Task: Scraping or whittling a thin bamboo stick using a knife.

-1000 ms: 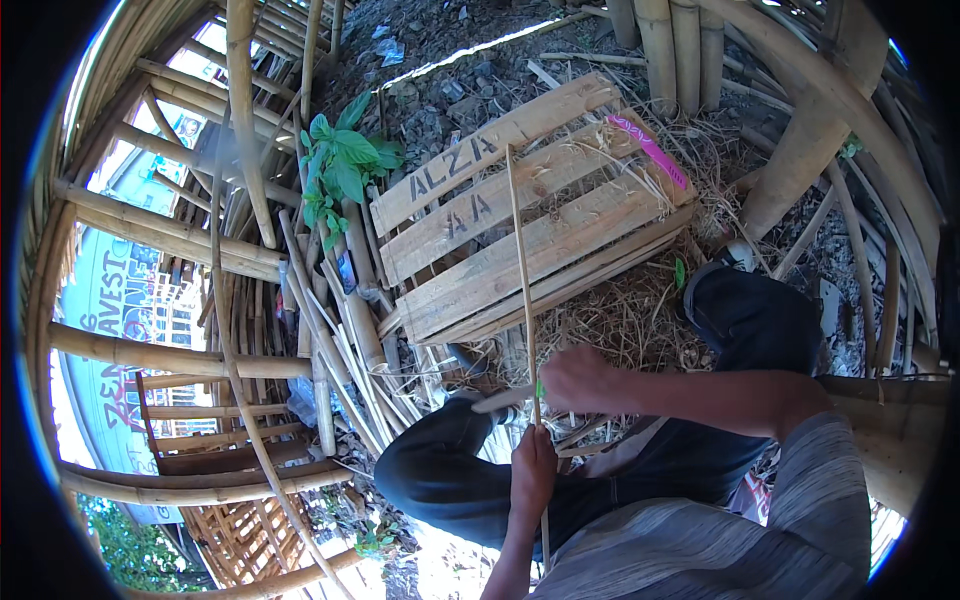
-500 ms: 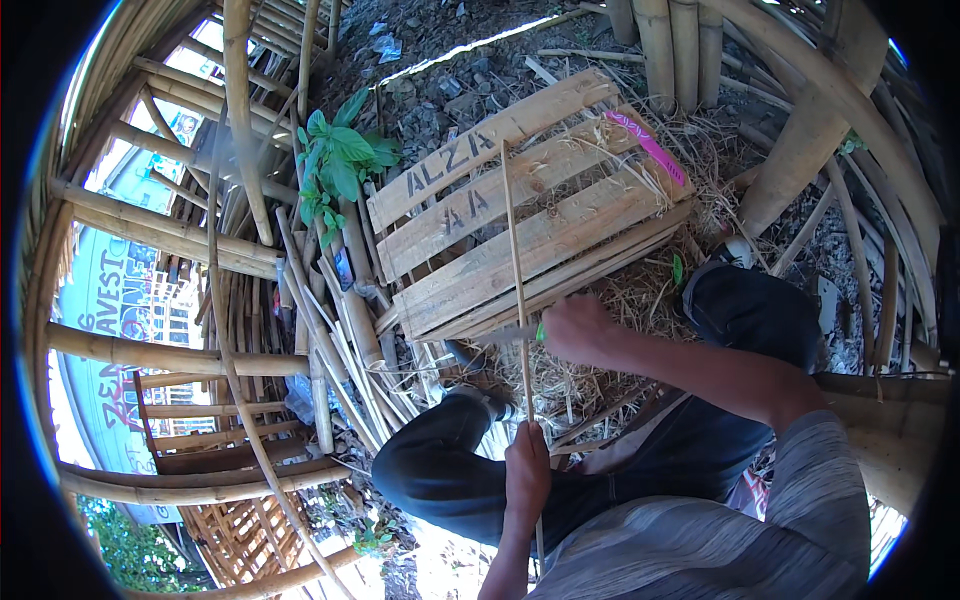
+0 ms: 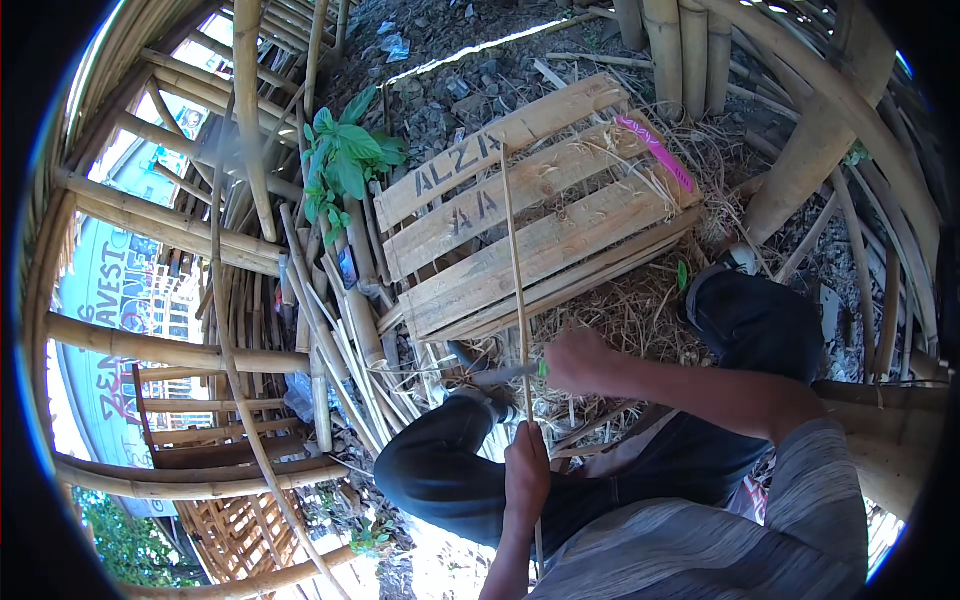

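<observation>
Bamboo strip (image 3: 515,260) is gripped by the left hand (image 3: 527,470); a knife (image 3: 505,375), clasped in the right hand (image 3: 580,360), sits low, most unshaved.

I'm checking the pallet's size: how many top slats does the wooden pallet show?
3. The far slat lies nearest the dirt, the middle slat has the pink strip at its right end, and the near slat borders the straw. Lower boards may be hidden.
</observation>
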Available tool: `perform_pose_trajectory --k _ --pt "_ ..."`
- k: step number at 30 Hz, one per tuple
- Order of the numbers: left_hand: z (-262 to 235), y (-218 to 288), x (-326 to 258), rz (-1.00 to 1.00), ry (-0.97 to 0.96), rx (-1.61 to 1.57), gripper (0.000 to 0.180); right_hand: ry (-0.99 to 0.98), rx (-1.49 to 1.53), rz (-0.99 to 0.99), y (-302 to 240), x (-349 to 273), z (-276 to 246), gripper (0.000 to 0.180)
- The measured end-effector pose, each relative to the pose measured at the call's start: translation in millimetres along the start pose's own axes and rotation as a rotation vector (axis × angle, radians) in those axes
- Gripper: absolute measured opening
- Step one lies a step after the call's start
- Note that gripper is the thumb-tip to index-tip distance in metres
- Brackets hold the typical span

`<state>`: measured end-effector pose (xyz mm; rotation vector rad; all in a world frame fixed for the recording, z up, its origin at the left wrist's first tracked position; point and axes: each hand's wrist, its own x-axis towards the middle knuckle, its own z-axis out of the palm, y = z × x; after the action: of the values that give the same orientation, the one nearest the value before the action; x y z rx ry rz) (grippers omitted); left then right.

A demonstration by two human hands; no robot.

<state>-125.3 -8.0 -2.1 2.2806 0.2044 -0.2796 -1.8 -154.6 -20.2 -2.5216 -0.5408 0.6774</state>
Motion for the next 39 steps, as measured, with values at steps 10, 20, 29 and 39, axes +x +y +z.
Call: perform_pose_trajectory --k 10,20,29,39 --pt "5 -9 -11 -0.002 0.014 -0.023 0.030 0.157 -0.121 -0.206 2 1 12 0.017" --pt "-1 -2 -10 -0.004 0.008 -0.016 0.026 0.194 -0.091 -0.146 9 10 7 0.019" --pt "-5 1 -3 -0.004 0.012 -0.097 0.029 0.236 -0.060 -0.168 4 5 4 0.017" --pt "5 -17 -19 0.180 -0.023 -0.005 0.028 0.085 -0.031 0.051 21 9 -23 0.021"
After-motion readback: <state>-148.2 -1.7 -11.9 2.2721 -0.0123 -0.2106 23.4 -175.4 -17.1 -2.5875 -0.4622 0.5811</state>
